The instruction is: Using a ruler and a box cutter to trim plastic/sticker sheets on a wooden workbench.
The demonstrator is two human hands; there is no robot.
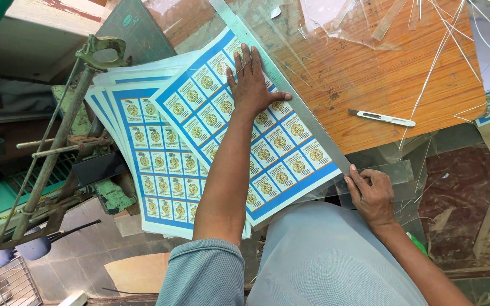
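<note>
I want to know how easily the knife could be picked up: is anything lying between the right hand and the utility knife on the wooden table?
Nothing solid. The right hand holds the near end of the metal ruler; the utility knife lies apart, up on the wooden table. Between them are only clear plastic film and thin offcut strips.

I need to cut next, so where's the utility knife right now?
The utility knife lies on the wooden tabletop, right of the metal ruler, up beyond the right hand.

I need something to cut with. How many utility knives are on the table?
1: a utility knife lies on the wooden table, right of the metal ruler. Others may be hidden.
</note>
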